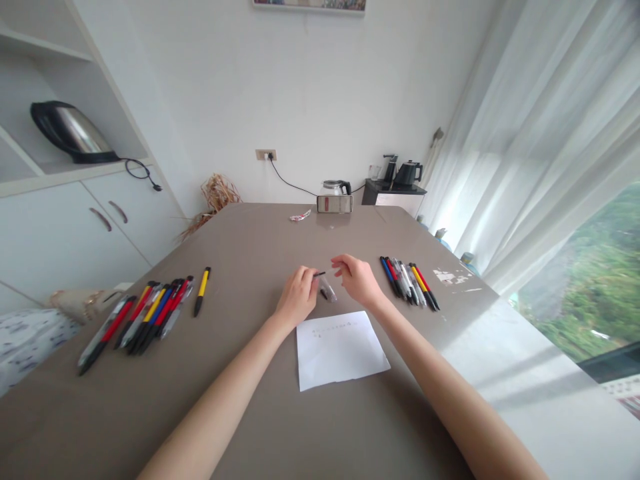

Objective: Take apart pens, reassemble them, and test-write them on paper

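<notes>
My left hand point(296, 297) is closed in a pinch, with a thin dark pen part point(319, 274) sticking out from its fingertips. Facing it, my right hand point(356, 277) has bent fingers drawn towards the thumb; anything between them is too small to make out. On the table between the two hands lies a clear pen barrel point(329, 289), with a small dark piece point(323, 294) beside it. Just nearer than the hands is a white sheet of paper point(340, 350) with faint writing along its top.
Several pens in mixed colours point(145, 317) lie at left, with one yellow and black pen point(202, 291) apart from them. Another row of pens point(407, 281) is at right. A propped phone point(335, 204), a glass pot point(333, 187) and a crumpled wrapper point(300, 217) are at the far edge.
</notes>
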### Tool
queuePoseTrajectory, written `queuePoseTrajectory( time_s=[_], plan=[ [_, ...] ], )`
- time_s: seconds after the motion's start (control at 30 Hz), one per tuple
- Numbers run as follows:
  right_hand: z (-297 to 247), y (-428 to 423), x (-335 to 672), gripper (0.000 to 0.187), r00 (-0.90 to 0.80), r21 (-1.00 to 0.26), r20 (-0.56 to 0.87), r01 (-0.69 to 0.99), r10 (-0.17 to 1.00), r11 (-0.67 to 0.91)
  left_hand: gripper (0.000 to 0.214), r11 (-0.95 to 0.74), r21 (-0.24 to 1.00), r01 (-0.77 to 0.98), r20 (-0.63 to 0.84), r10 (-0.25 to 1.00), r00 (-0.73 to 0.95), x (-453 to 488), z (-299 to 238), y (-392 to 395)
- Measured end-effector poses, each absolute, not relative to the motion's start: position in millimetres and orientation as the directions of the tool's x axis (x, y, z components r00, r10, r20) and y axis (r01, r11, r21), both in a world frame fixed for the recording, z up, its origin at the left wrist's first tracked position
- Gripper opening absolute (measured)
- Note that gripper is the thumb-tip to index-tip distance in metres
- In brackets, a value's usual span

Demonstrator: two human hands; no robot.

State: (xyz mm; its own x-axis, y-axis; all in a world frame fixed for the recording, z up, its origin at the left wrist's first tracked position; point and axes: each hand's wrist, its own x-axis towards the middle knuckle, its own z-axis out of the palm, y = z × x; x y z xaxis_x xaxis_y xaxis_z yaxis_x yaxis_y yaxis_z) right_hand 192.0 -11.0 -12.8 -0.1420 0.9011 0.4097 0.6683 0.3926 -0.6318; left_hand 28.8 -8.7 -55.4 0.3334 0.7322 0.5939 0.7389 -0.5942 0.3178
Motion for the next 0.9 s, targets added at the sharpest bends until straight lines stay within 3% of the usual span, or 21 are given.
queuePoseTrajectory(
  time_s=[0.1, 0.27, 0.4, 0.57, 0.9],
  plan=[
    [-15.1, -13.1, 185.6, 0.033, -0.237, -0.628, 0.403, 0.631, 0.884, 0.456, 0.024, -0.594, 0.29, 0.751, 0.588, 0.729, 0.35, 28.5, -53.9, -10.2],
    [-11.1, -13.9, 188.3, 0.042, -0.053, -0.642, 0.426, 0.685, 0.903, 0.343, 0.029, -0.537, 0.293, 0.791, 0.586, 0.755, 0.295, 25.8, -53.7, -9.9],
    [-11.3, -17.8, 184.4, 0.024, -0.105, -0.437, 0.301, 0.868, 0.948, 0.235, 0.026, -0.475, 0.307, 0.825, 0.597, 0.771, 0.222, 23.4, -56.9, -5.2],
    [-23.8, -24.4, 168.7, 0.019, -0.253, -0.162, 0.212, 0.944, 0.944, 0.289, 0.023, -0.404, 0.327, 0.854, 0.591, 0.793, 0.149, 21.7, -61.2, 0.5],
    [-36.7, -26.4, 160.8, 0.016, -0.249, -0.111, 0.183, 0.956, 0.951, 0.272, 0.018, -0.412, 0.315, 0.855, 0.604, 0.782, 0.155, 21.3, -63.6, 0.5]
  ],
)
